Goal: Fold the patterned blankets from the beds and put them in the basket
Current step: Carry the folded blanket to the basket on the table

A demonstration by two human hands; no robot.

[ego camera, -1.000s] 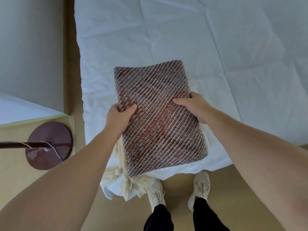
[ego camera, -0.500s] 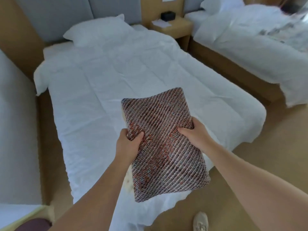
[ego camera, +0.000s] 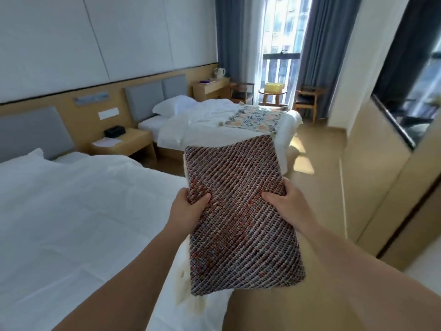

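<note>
A folded brown-and-red woven blanket [ego camera: 241, 211] is held up in front of me above the foot of the near bed [ego camera: 78, 211]. My left hand [ego camera: 188, 209] grips its left edge, thumb on top. My right hand [ego camera: 284, 201] grips its right edge. A second patterned blanket [ego camera: 255, 119], pale with geometric shapes, lies spread across the foot of the far bed [ego camera: 198, 120]. A yellow basket [ego camera: 273, 87] stands on a small round table by the window.
A wooden nightstand [ego camera: 124, 144] sits between the beds. Wooden chairs [ego camera: 307, 96] flank the round table. A cabinet wall with a dark screen [ego camera: 391, 130] lines the right side. The tan floor aisle [ego camera: 317, 149] runs past the far bed toward the window.
The view has lifted and swung right from the near bed to the whole room. The folded blanket has come up off the bed, still gripped by both hands.
</note>
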